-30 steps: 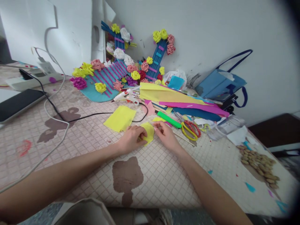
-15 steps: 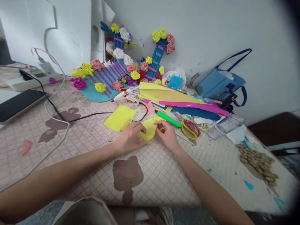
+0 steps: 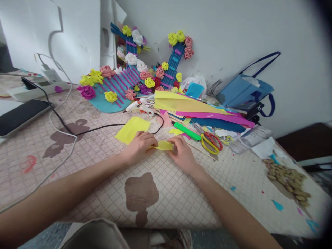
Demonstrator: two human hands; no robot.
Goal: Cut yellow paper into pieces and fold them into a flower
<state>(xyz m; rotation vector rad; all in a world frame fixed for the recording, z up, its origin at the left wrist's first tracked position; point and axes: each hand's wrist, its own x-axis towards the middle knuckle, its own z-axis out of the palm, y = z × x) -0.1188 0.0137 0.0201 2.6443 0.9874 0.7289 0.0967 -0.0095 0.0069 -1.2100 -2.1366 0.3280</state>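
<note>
Head view. The left hand and the right hand face each other over a pale, grid-patterned tabletop, with a small, bright-yellow, paper-like sheet held between them. Compared with 0.5 s earlier, when it shows a broad face, the sheet now presents as a narrow band spanning the gap between the 2 hands; the change suggests folding or rolling, with this piece probably unfinished. The left hand is nearly closed, fingers curled over the sheet's left end; the right hand is likewise drawn in, gripping the right end, though the exact fingertip contact is hidden. A flat pile of matching yellow sheets lies unmoved just beyond the left hand, in front of a white, pistol-shaped plastic glue gun.
</note>
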